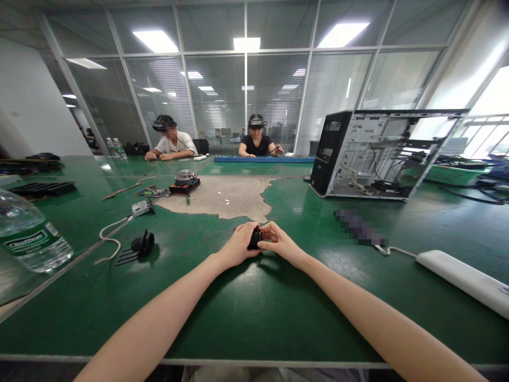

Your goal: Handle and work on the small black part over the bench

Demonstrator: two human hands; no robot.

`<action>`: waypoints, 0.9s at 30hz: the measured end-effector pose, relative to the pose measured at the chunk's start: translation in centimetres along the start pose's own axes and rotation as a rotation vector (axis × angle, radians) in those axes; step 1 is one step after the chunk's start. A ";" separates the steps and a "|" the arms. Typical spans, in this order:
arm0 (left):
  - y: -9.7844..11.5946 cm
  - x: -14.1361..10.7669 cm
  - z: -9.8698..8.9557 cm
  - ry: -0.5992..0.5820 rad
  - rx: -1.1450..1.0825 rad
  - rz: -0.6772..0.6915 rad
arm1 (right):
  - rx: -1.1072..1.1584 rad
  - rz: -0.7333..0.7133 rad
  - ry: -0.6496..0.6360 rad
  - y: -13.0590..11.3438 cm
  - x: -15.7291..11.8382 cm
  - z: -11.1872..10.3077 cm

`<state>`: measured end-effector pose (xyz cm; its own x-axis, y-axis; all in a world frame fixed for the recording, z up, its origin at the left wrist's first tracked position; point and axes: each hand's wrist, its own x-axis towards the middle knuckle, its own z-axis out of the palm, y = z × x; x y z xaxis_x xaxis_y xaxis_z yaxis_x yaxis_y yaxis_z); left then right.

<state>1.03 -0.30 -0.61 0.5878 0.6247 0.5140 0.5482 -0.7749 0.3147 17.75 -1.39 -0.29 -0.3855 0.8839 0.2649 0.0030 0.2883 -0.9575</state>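
"What do the fingers (pixel 272 228) hold?"

"A small black part (pixel 255 239), near the frame's centre. The left hand (pixel 239 244) wraps one side; the right hand (pixel 283 246) pinches the other with thumb and fingertips."

"And beyond?"

"On the green surface (pixel 254 318), a black pronged piece (pixel 141 243) left of centre, an opened computer tower (pixel 374 146) upper right, a white power strip (pixel 463 277) lower right."

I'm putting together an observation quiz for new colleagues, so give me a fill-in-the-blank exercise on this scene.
1. The left hand and right hand meet at a small part coloured ____.
2. The tabletop beneath them is ____.
3. The open computer case stands on the wearer's ____ side.
4. The power strip is ____.

Missing words: black; green; right; white.
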 end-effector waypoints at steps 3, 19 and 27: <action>0.0 0.0 0.0 0.000 -0.007 0.007 | 0.017 0.018 0.014 -0.2 -0.1 0.2; -0.1 -0.1 -0.1 -0.001 0.008 -0.005 | 0.033 0.017 -0.019 -0.1 0.1 0.0; -0.1 -0.1 -0.1 -0.003 0.013 -0.010 | 0.027 0.077 0.055 0.3 0.3 0.1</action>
<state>0.93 -0.30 -0.61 0.5844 0.6326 0.5082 0.5614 -0.7674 0.3096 17.51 -1.11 -0.53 -0.3341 0.9220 0.1956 0.0053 0.2093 -0.9778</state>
